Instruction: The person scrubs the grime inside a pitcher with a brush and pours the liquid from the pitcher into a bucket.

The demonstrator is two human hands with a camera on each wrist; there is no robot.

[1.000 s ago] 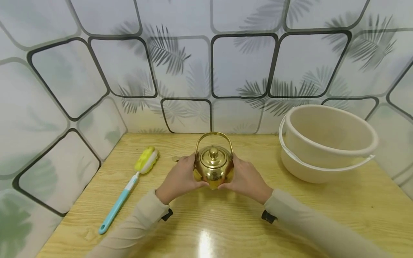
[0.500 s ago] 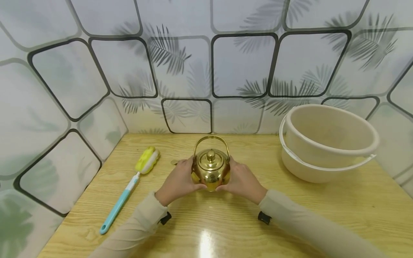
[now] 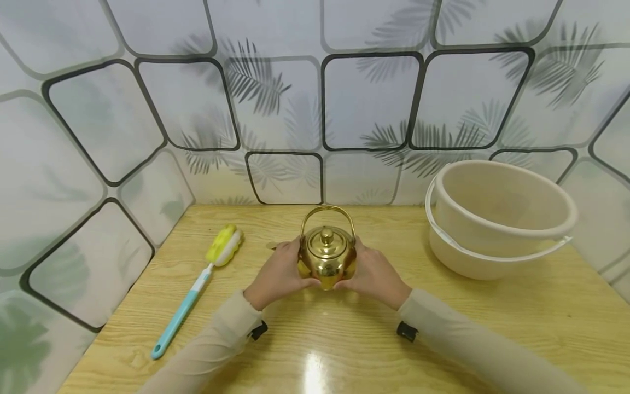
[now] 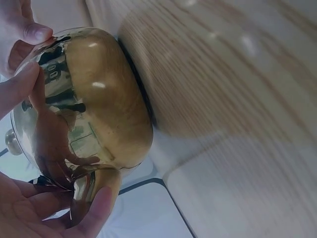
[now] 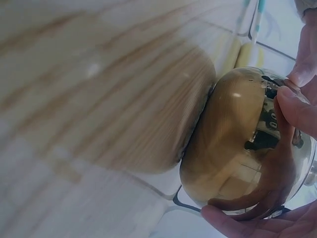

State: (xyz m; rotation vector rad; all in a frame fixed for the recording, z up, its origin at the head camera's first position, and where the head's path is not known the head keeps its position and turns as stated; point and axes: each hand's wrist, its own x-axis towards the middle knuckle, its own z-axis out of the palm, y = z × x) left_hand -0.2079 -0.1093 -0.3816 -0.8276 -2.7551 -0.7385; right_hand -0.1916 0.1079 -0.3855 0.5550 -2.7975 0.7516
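A shiny gold teapot (image 3: 327, 260) with a knobbed lid (image 3: 327, 246) and an arched handle (image 3: 327, 208) stands upright at mid-table in the head view. My left hand (image 3: 283, 273) grips its left side, with fingers wrapped about the spout (image 4: 94, 193) in the left wrist view. The spout's tip pokes out beyond that hand. From the other side my right hand (image 3: 376, 273) holds the body, its thumb in front. Both thumbs nearly meet at the front. The base is at or very near the tabletop; the wrist views do not settle contact.
To the left lies a bottle brush with a yellow and white sponge head (image 3: 223, 245) and a blue handle (image 3: 174, 325). A large cream bucket (image 3: 492, 251) with a white handle stands at the right. Patterned walls (image 3: 369, 104) border the wooden table (image 3: 320, 339) behind and at the sides.
Both hands and the teapot shifted slightly left and nearer to me, then back right. The grip looks the same, and the brush and bucket have stayed put.
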